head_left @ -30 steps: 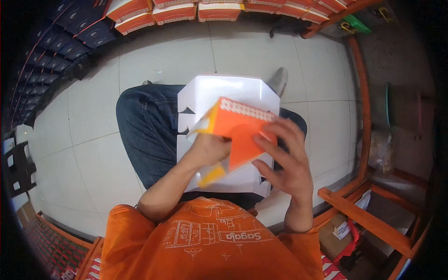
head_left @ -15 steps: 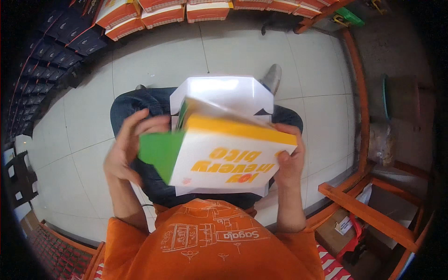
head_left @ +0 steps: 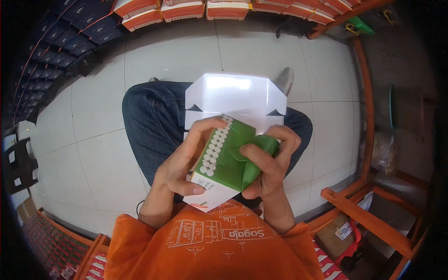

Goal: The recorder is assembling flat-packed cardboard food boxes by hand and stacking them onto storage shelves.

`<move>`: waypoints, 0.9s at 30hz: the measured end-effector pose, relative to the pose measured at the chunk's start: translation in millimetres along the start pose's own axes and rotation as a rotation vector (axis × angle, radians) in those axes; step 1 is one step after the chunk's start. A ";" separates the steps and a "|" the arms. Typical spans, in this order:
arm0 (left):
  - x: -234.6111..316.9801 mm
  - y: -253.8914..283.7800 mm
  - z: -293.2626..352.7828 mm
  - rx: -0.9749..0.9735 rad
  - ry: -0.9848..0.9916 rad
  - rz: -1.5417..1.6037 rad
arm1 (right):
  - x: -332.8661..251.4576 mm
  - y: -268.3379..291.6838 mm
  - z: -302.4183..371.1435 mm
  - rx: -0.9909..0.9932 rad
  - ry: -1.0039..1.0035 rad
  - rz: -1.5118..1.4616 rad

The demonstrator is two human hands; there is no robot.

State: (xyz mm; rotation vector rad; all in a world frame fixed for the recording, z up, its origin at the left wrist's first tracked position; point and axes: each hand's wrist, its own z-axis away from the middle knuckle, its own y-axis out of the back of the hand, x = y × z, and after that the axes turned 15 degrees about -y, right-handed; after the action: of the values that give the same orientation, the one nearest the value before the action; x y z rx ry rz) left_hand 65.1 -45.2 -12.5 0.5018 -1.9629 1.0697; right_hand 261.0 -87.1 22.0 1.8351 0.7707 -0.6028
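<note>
In front of my chest is a small carton (head_left: 225,154), tilted, with a green face, white dots along one edge and a white printed side toward me. My left hand (head_left: 179,163) grips its left side, the fingers over the top edge and the thumb on the white side. At the right end, my right hand (head_left: 268,165) holds a green flap (head_left: 256,161), its index finger bent onto a rounded tab and its thumb underneath. Beneath the carton, a flat white unfolded cardboard sheet (head_left: 233,95) lies across my lap. The inside of the carton is hidden.
I sit cross-legged in jeans (head_left: 151,116) on a tiled floor (head_left: 93,107). Rows of orange boxes (head_left: 182,11) stand ahead, with stacked dark blue boxes (head_left: 60,44) at the left. An orange rack frame (head_left: 366,224) rises at the right, beside a brown cardboard box (head_left: 336,228).
The carton has turned, so its green dotted face now shows instead of the white and yellow lettered side. My left hand has closed on it, and my right hand has moved onto the flap.
</note>
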 end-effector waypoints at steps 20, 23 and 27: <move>22.5 52.2 6.2 0.662 0.522 0.090 | 30.5 14.3 4.3 -0.531 -0.776 -0.537; 29.6 44.9 -0.3 0.011 0.078 -0.505 | 27.7 6.8 -6.6 -0.442 -0.671 -0.452; 23.6 61.2 2.7 0.319 0.200 -0.338 | 38.9 -19.7 -0.4 -0.396 -0.654 -0.677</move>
State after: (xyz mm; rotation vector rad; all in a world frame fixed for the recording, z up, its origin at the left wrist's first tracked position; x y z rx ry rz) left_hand 9.6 -12.3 -24.6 0.8326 -1.4757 1.1663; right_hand 272.5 -72.1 -17.3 0.8929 0.9584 -1.2952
